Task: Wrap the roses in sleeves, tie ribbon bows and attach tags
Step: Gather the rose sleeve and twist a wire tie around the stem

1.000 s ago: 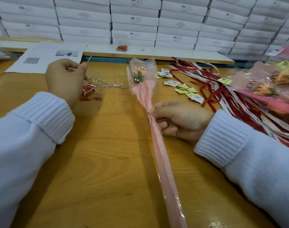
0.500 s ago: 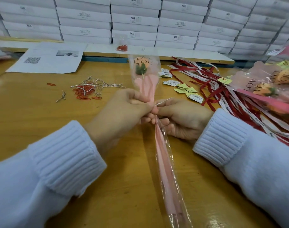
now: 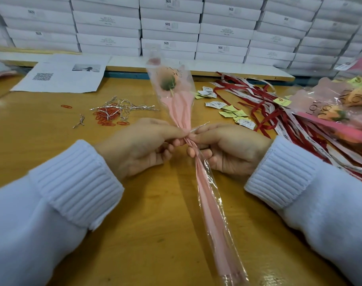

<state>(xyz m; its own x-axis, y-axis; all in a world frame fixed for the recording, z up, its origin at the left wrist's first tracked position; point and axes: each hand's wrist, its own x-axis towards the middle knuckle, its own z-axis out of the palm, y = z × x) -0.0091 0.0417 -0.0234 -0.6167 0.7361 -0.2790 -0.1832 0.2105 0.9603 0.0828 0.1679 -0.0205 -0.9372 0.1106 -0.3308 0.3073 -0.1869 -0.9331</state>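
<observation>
A rose in a pink and clear sleeve (image 3: 177,100) is held up over the wooden table (image 3: 52,141), bloom end away from me. My left hand (image 3: 138,145) and my right hand (image 3: 227,147) both pinch the gathered neck of the sleeve from either side. A silver twist tie (image 3: 199,127) sticks out at the neck between my fingertips. The sleeve's long tail (image 3: 215,213) runs toward me. Red and white ribbons (image 3: 264,104) and small paper tags (image 3: 231,112) lie at the right.
Silver twist ties (image 3: 124,107) and red paper clips (image 3: 105,118) lie left of the rose. Wrapped roses (image 3: 340,106) are piled at the right edge. A printed sheet (image 3: 62,76) lies at the back left. White boxes (image 3: 169,27) are stacked along the back.
My left hand left the twist tie pile with a tie and came to the sleeve's neck. The rose lifted off the table, and both hands now pinch it with the tie.
</observation>
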